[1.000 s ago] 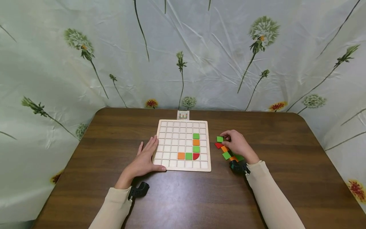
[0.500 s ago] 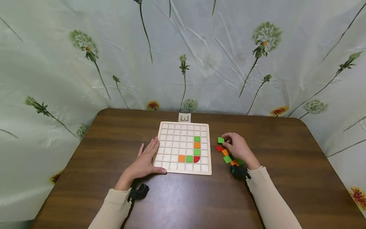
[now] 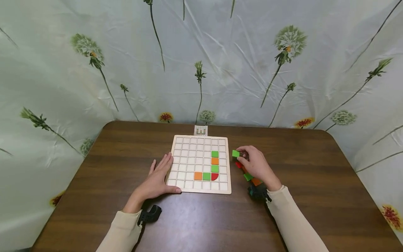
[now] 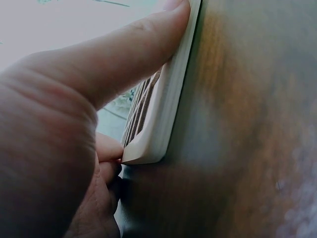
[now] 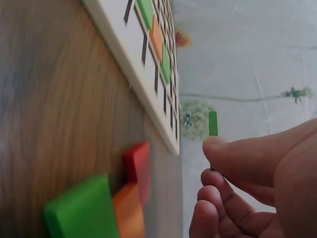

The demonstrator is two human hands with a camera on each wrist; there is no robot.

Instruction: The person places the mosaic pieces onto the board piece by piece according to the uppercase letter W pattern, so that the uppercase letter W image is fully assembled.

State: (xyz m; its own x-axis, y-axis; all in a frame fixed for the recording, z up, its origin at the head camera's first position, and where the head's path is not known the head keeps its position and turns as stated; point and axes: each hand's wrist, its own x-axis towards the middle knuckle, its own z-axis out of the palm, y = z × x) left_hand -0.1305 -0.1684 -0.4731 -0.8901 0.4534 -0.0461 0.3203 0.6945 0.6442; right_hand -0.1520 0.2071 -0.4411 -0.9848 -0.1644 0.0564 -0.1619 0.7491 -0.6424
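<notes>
A pale wooden grid board [image 3: 198, 189] lies mid-table, with an L-shaped run of green, orange and red tiles set in its cells. Along the board's left edge rests my left hand [image 3: 155, 179], fingers stretched out and thumb at the near-left corner; the left wrist view shows the thumb [image 4: 133, 47] lying on the rim. Right of the board, my right hand [image 3: 256, 163] pinches a square green tile [image 3: 235, 153] between thumb and fingers. In the right wrist view that green tile [image 5: 213, 124] is seen edge-on, raised off the table.
Loose tiles lie beneath and beside the right hand, among them a red tile [image 5: 138, 166], an orange tile [image 5: 130, 210] and a green tile [image 5: 84, 208]. A small patterned card [image 3: 200, 130] lies behind the board. A flowered curtain [image 3: 239, 63] hangs beyond the brown table [image 3: 201, 224].
My right hand has lifted the green tile off the pile and carried it left, towards the board. The left hand stays at the board's edge.
</notes>
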